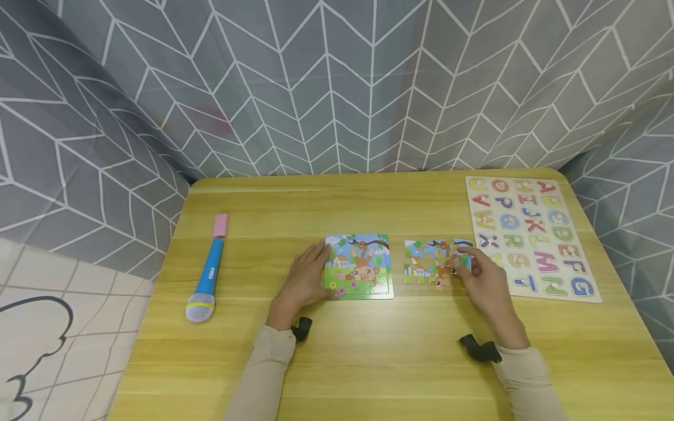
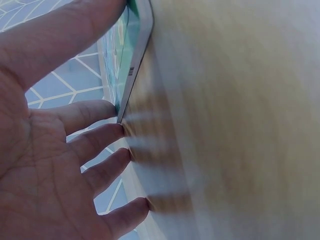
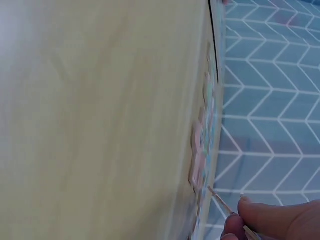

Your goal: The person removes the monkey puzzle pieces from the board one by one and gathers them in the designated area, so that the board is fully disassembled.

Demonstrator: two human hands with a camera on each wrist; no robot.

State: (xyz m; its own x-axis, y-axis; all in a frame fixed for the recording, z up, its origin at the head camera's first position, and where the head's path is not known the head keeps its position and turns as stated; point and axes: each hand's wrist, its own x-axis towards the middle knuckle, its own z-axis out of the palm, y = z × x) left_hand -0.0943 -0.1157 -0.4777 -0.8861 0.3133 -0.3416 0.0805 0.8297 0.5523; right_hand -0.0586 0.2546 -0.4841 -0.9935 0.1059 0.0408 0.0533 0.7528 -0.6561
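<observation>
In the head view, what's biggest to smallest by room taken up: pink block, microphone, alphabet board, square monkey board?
1. Alphabet board
2. Square monkey board
3. Microphone, long but thin
4. Pink block

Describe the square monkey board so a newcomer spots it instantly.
On the wooden table, look near the middle. The monkey board touches the left hand; unlike the ragged cluster of puzzle pieces to its right, it is one square with straight edges.
</observation>
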